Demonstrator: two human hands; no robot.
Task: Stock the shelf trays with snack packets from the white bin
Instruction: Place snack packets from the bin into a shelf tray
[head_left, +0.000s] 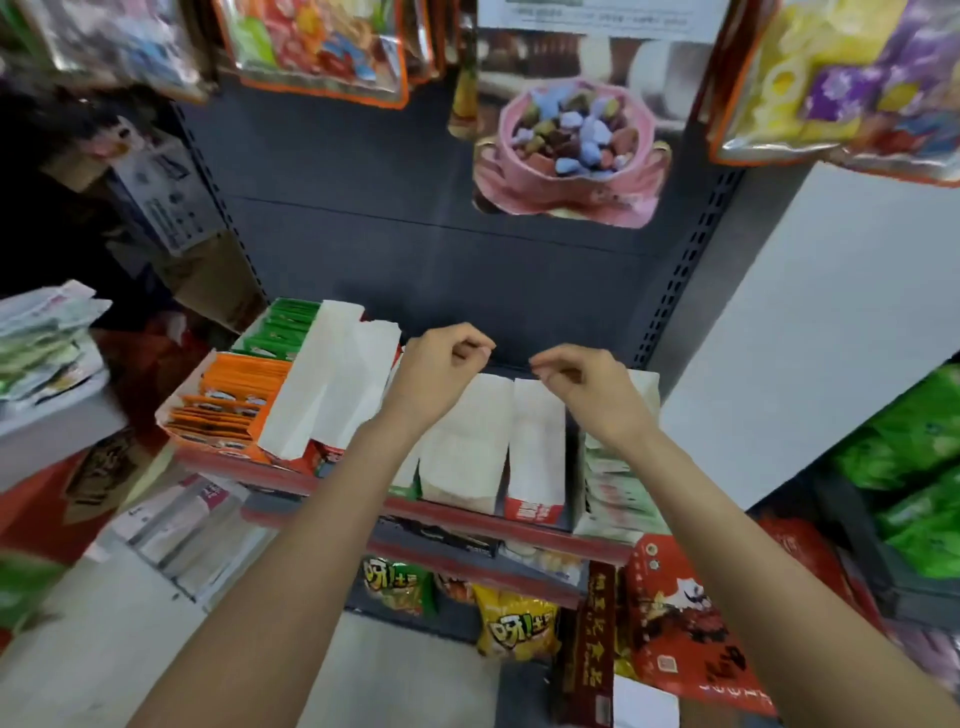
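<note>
Two hands were all I had over the shelf (467, 512), so I took that shelf as my landmark and read everything else from it. Standing on it in a row were the white trays (470, 441), folded card boxes with tall back flaps. The ones at its left end already held orange packets (228, 400) and green packets (283, 325). The white bin (57, 415) sat well to the left of the shelf, with a heap of pale packets (47, 338) on top of it.

My left hand (439, 364) hovered above the back flap of a middle tray, fingers (475, 348) curled in, thumb meeting the fingertips. My right hand (576, 382) hovered just beside it over the neighbouring tray, curled the same way. Motion blur stopped me telling whether either pinched a flap edge; neither held a packet.

I judged this to be tray-setting work, squaring the boxes before filling. Next, I reckoned, would come a reach left to the bin for a handful, then sliding them upright into an empty middle tray without knocking its flap.
</note>
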